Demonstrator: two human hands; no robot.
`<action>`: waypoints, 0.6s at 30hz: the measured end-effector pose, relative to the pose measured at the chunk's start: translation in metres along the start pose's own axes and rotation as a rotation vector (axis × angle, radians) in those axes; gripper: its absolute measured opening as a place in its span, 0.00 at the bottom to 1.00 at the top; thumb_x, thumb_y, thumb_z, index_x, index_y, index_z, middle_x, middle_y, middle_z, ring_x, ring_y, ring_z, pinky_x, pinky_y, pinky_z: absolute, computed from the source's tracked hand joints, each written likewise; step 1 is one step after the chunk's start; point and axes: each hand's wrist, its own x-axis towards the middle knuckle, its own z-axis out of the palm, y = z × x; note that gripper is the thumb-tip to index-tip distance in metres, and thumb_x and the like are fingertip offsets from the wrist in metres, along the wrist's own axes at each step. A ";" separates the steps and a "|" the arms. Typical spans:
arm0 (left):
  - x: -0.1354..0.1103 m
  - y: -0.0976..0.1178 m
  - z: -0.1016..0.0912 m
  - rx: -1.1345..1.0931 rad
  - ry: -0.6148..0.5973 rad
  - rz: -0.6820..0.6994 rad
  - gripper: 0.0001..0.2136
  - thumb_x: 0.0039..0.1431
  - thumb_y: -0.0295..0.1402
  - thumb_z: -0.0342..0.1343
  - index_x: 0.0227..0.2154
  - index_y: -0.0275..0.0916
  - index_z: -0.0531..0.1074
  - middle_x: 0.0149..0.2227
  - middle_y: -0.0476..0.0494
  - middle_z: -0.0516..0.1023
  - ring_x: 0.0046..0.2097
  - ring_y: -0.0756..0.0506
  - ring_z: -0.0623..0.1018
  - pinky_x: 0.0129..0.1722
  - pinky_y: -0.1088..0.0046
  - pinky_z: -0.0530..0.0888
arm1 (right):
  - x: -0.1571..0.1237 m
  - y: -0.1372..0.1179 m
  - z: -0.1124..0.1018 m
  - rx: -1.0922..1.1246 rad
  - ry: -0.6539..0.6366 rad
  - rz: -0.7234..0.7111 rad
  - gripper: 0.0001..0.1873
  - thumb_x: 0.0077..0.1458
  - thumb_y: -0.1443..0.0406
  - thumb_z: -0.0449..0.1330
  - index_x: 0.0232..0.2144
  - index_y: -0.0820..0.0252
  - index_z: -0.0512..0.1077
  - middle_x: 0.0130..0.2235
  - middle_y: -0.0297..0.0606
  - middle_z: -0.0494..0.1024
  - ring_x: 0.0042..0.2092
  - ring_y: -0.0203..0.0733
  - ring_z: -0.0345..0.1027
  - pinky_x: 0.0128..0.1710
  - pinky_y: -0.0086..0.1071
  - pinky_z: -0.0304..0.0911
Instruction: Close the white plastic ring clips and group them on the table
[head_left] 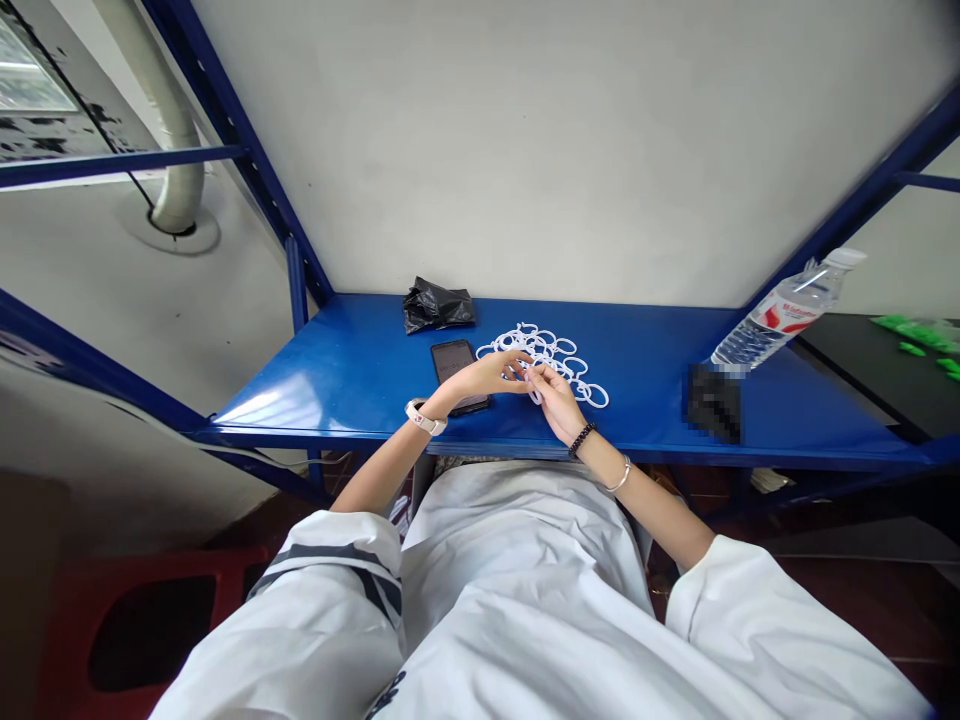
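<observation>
My right hand pinches a white plastic ring between thumb and fingers, just above the front part of the blue table. From the left, my left hand reaches to the same ring with curved fingers, and its fingertips meet those of my right hand there. The exact grip of the left fingertips is partly hidden. Right behind both hands lies a loose pile of several white plastic rings, some overlapping. A dark phone lies partly under my left wrist.
The blue metal table stands against a pale wall. A crumpled black plastic bag lies at the back left. At right are a clear water bottle and a blurred dark object. Green pieces lie on a dark surface farther right.
</observation>
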 end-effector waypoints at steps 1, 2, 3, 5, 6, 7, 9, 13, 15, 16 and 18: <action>0.000 0.000 0.002 -0.012 -0.022 0.017 0.30 0.54 0.48 0.62 0.56 0.35 0.69 0.48 0.37 0.79 0.47 0.43 0.78 0.46 0.67 0.74 | 0.000 -0.002 -0.002 -0.024 0.007 -0.018 0.24 0.42 0.46 0.73 0.22 0.57 0.72 0.25 0.29 0.68 0.28 0.31 0.56 0.28 0.28 0.54; 0.001 0.001 0.003 -0.024 -0.036 0.035 0.29 0.55 0.47 0.62 0.56 0.35 0.69 0.47 0.38 0.80 0.46 0.43 0.78 0.46 0.67 0.74 | 0.001 -0.004 -0.004 -0.049 0.018 -0.035 0.24 0.41 0.45 0.73 0.22 0.57 0.72 0.26 0.29 0.69 0.29 0.32 0.57 0.29 0.28 0.56; 0.001 0.001 0.005 -0.037 -0.039 0.052 0.29 0.55 0.46 0.62 0.55 0.35 0.69 0.46 0.38 0.79 0.45 0.43 0.78 0.45 0.67 0.74 | 0.002 -0.006 -0.006 -0.074 0.024 -0.048 0.24 0.41 0.45 0.73 0.23 0.56 0.73 0.27 0.30 0.70 0.30 0.32 0.60 0.30 0.28 0.58; 0.001 0.002 0.007 -0.064 -0.023 0.078 0.28 0.55 0.45 0.62 0.55 0.35 0.69 0.46 0.39 0.79 0.45 0.44 0.78 0.44 0.67 0.74 | 0.003 -0.011 -0.009 -0.125 0.018 -0.056 0.24 0.40 0.44 0.73 0.24 0.56 0.74 0.28 0.32 0.73 0.32 0.34 0.63 0.31 0.29 0.61; 0.001 0.002 0.007 -0.073 -0.017 0.086 0.27 0.55 0.45 0.62 0.55 0.36 0.69 0.45 0.39 0.80 0.45 0.44 0.78 0.44 0.68 0.74 | 0.004 -0.013 -0.011 -0.151 0.005 -0.050 0.24 0.39 0.44 0.73 0.24 0.56 0.75 0.29 0.32 0.74 0.32 0.35 0.65 0.31 0.29 0.63; 0.002 0.001 0.007 -0.077 -0.013 0.091 0.27 0.56 0.45 0.62 0.54 0.36 0.69 0.44 0.39 0.80 0.45 0.43 0.78 0.44 0.68 0.73 | 0.004 -0.015 -0.013 -0.178 -0.014 -0.039 0.25 0.39 0.44 0.73 0.25 0.56 0.75 0.29 0.33 0.75 0.32 0.36 0.66 0.31 0.30 0.64; 0.002 -0.001 0.009 -0.072 -0.016 0.095 0.27 0.56 0.45 0.62 0.55 0.37 0.68 0.42 0.40 0.80 0.44 0.43 0.79 0.43 0.68 0.73 | 0.003 -0.018 -0.019 -0.223 -0.056 -0.013 0.25 0.38 0.44 0.73 0.26 0.57 0.76 0.29 0.33 0.76 0.31 0.36 0.68 0.31 0.31 0.66; -0.002 -0.007 0.023 -0.040 0.030 0.123 0.29 0.54 0.45 0.64 0.55 0.37 0.67 0.40 0.41 0.80 0.40 0.45 0.79 0.37 0.71 0.74 | -0.004 -0.021 -0.031 -0.274 -0.107 -0.012 0.24 0.40 0.45 0.73 0.28 0.57 0.76 0.26 0.34 0.77 0.28 0.38 0.70 0.32 0.35 0.71; -0.007 -0.010 0.035 -0.021 0.098 0.150 0.27 0.54 0.44 0.63 0.54 0.37 0.68 0.38 0.42 0.79 0.40 0.45 0.79 0.34 0.73 0.74 | -0.008 -0.020 -0.036 -0.291 -0.131 -0.018 0.23 0.42 0.45 0.72 0.28 0.57 0.75 0.26 0.34 0.77 0.28 0.39 0.72 0.33 0.36 0.72; -0.010 -0.012 0.041 -0.025 0.144 0.160 0.25 0.55 0.43 0.63 0.53 0.38 0.69 0.38 0.42 0.79 0.40 0.45 0.78 0.33 0.74 0.74 | -0.010 -0.020 -0.038 -0.296 -0.143 -0.015 0.23 0.42 0.46 0.72 0.28 0.57 0.75 0.26 0.34 0.78 0.28 0.39 0.72 0.33 0.36 0.73; -0.016 -0.017 0.052 -0.050 0.221 0.176 0.23 0.57 0.42 0.61 0.53 0.38 0.68 0.41 0.41 0.79 0.41 0.45 0.78 0.32 0.75 0.75 | -0.013 -0.018 -0.042 -0.301 -0.158 0.005 0.23 0.42 0.47 0.73 0.29 0.57 0.75 0.27 0.34 0.78 0.29 0.39 0.73 0.33 0.35 0.73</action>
